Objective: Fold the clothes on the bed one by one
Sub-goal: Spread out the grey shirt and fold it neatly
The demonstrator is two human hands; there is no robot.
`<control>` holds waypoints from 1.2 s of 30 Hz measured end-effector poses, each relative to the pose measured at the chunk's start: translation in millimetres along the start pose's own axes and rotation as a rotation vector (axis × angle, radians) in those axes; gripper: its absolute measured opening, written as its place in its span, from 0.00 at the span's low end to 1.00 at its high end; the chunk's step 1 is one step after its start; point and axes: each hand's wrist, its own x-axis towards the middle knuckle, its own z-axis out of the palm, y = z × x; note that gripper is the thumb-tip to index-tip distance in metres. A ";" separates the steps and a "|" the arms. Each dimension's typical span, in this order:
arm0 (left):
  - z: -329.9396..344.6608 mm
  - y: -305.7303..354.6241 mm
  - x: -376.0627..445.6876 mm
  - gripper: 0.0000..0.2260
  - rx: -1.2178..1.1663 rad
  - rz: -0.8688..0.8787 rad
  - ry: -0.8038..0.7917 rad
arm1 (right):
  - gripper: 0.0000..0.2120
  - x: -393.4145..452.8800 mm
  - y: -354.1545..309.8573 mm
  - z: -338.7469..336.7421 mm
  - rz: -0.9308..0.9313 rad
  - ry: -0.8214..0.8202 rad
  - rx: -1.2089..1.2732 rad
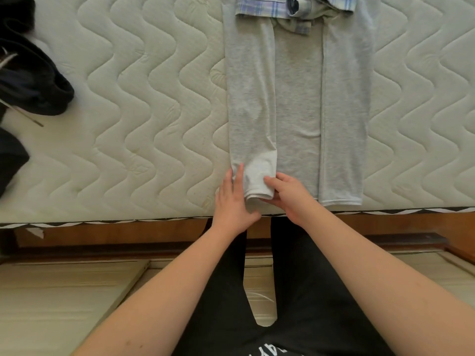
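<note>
A light grey garment (298,98) with a plaid collar (259,7) lies flat on the quilted mattress (141,98), both sides folded inward lengthwise. Its left sleeve ends in a white cuff (259,176) near the bed's front edge. My left hand (232,201) lies with straight fingers on the cuff's left edge. My right hand (285,195) pinches the cuff's right corner between thumb and fingers. The right folded panel (344,124) lies untouched.
Dark clothes (30,80) with a drawstring are piled at the mattress's left edge. The wooden bed frame (128,235) runs below the mattress edge. My black-trousered legs (295,278) stand against the frame on a pale floor.
</note>
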 end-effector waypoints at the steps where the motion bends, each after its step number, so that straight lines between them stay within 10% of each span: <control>1: 1.8 3.9 -0.4 0.49 0.014 -0.022 0.039 | 0.10 -2.5 -2.0 1.0 -0.001 -0.043 0.027; 8: -5.7 4.2 -0.2 0.23 0.027 -0.083 0.380 | 0.07 -10.5 4.1 -3.2 -0.091 0.078 -0.216; 14: -6.3 -24.6 -13.6 0.14 0.368 0.130 0.294 | 0.11 -3.4 29.9 -3.8 -0.057 0.250 -0.495; 22: -14.1 -7.8 14.0 0.16 0.569 -0.093 -0.121 | 0.15 13.0 1.4 0.7 -0.020 0.554 -0.858; 30: -78.8 24.1 110.4 0.21 -0.327 -0.282 0.257 | 0.13 67.7 -89.1 23.4 -0.379 0.526 -0.644; 36: -87.5 25.6 147.9 0.09 -0.309 -0.379 0.235 | 0.11 83.7 -105.6 36.6 -0.146 0.683 -0.777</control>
